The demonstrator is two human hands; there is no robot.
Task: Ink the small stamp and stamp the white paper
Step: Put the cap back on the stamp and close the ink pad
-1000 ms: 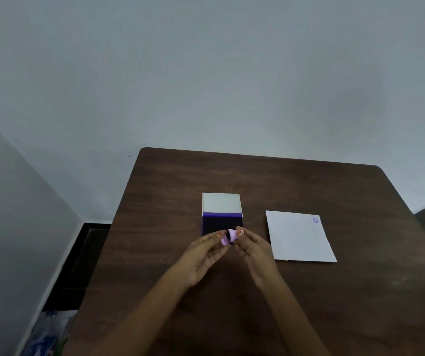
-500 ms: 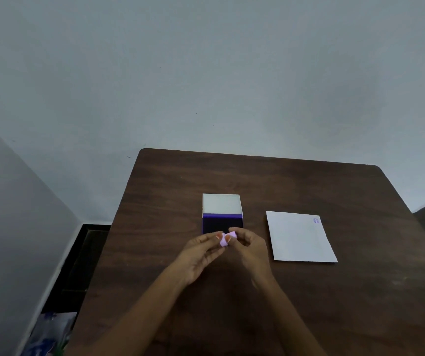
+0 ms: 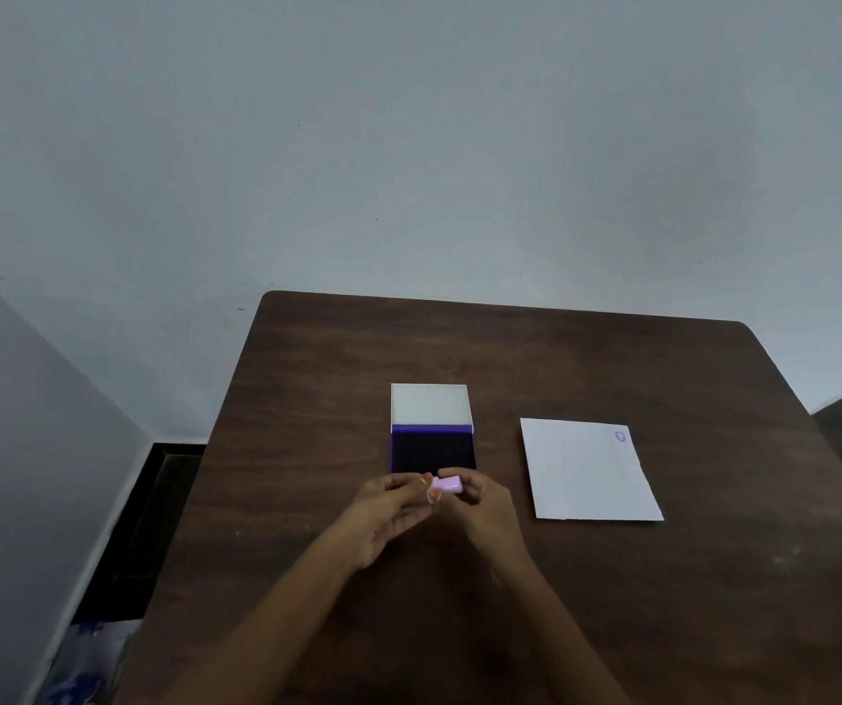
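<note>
Hands meeting, right hand (image 3: 485,506) pinching small stamp (image 3: 448,484) (left hand (image 3: 388,516) touching)

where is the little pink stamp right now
In the head view the pink stamp is held between both hands, left hand and right hand, just in front of the open ink pad, left of the paper.

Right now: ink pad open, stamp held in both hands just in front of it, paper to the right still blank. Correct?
Not quite: the paper is not blank. The head view shows a small purple mark near its far right corner. The ink pad is open, and both hands hold the stamp.
</note>
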